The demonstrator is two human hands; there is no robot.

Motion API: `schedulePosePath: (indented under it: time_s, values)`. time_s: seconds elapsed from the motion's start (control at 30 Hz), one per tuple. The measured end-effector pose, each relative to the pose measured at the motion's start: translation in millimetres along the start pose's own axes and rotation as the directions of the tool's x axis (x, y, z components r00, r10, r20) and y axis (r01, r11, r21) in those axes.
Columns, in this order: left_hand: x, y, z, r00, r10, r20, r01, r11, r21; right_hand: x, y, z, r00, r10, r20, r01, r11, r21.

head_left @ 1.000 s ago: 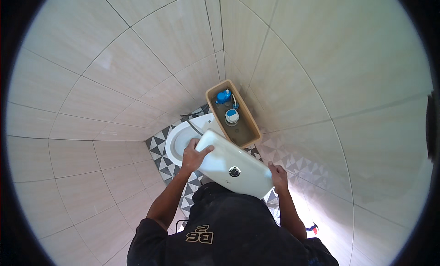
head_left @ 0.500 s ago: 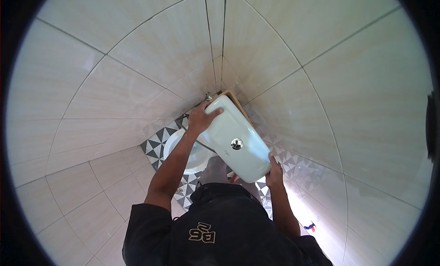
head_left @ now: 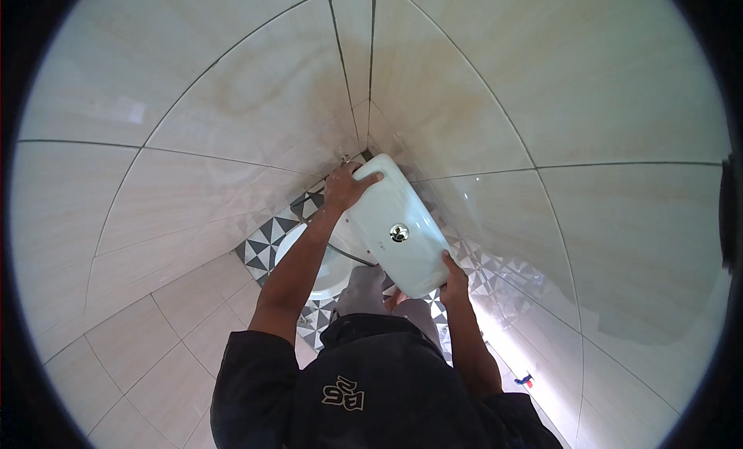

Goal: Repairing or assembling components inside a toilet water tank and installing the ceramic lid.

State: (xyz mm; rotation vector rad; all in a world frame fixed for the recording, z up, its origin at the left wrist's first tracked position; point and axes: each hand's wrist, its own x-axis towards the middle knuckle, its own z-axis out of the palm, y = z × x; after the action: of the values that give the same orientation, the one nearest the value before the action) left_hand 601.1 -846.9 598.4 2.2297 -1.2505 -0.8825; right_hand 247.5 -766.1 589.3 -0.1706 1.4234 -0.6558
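A white ceramic toilet tank lid (head_left: 387,205) with a round chrome flush button (head_left: 398,233) lies slantwise before me, over the tank's place in the corner. My left hand (head_left: 346,190) holds its far left end, thumb on top and fingers over the edge. Along the lower right end, my right hand (head_left: 455,281) grips the side, thumb on the rim and fingers mostly hidden. To the left of the lid sits the white toilet bowl (head_left: 334,279), partly behind my left forearm. The tank beneath the lid is hidden.
Glossy cream tiled walls (head_left: 255,85) meet in the corner ahead. A metal valve (head_left: 346,159) shows by my left hand, and a dark hose (head_left: 348,255) curves beside the bowl. Black-and-white patterned tiles (head_left: 267,236) cover the floor there. A small blue-and-red item (head_left: 525,381) lies at lower right.
The lid, held in both hands, has shifted slightly toward the corner. The brownish tank rim and dark gap seen beyond its far edge are now covered.
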Motion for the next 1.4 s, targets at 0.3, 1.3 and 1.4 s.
schedulePosePath:
  time_s: [0.3,1.3,1.4]
  values:
    - [6,-1,9,0.993,-0.090,0.073,0.096,0.992,-0.080,11,9,-5,0.993,-0.062,-0.102,0.056,0.997,-0.055]
    - [9,-1,5,0.979,-0.133,0.157,0.155,0.979,-0.135,1,-1,11,0.993,-0.090,-0.080,0.083,0.992,-0.092]
    - [11,-5,7,0.987,-0.100,0.122,0.119,0.980,-0.159,6,1,10,0.987,-0.090,-0.129,0.084,0.995,-0.049]
